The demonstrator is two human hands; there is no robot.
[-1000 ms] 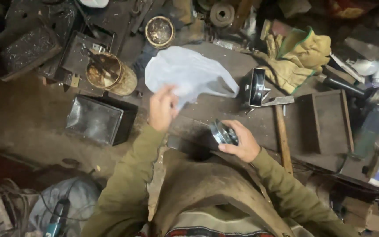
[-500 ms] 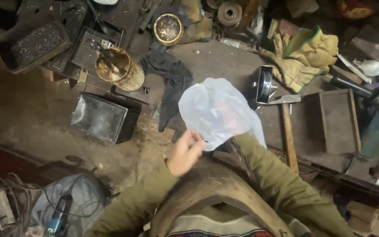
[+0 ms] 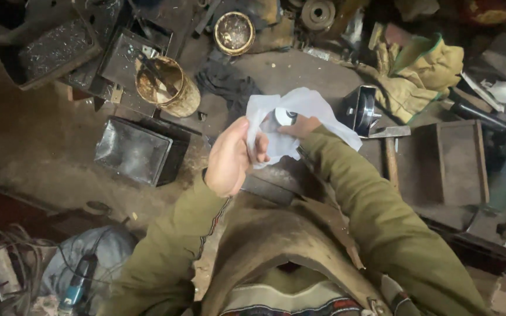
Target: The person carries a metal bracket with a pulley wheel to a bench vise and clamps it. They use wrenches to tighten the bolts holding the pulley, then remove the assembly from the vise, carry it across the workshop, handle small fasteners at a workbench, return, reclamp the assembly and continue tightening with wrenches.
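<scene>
My left hand (image 3: 232, 157) grips the near edge of a thin white plastic bag (image 3: 314, 111), holding it open above a cluttered dark workbench (image 3: 300, 70). My right hand (image 3: 301, 125) is pushed into the bag, mostly covered by it, and holds a small round metal part (image 3: 285, 116) that shows through the opening. Both arms wear olive-green sleeves.
A rusty tin (image 3: 166, 86) and dark metal trays (image 3: 137, 150) lie left. A round tin (image 3: 233, 30) sits at the back. Yellow-green work gloves (image 3: 423, 76), a hammer (image 3: 389, 151), a dark round metal piece (image 3: 359, 109) and a wooden box (image 3: 452, 167) lie right. A black rag (image 3: 229, 85) lies beyond the bag.
A second ago the bag lay on the bench and my right hand held the metal part bare. The bag has since been lifted, and now my right hand with the part is inside it.
</scene>
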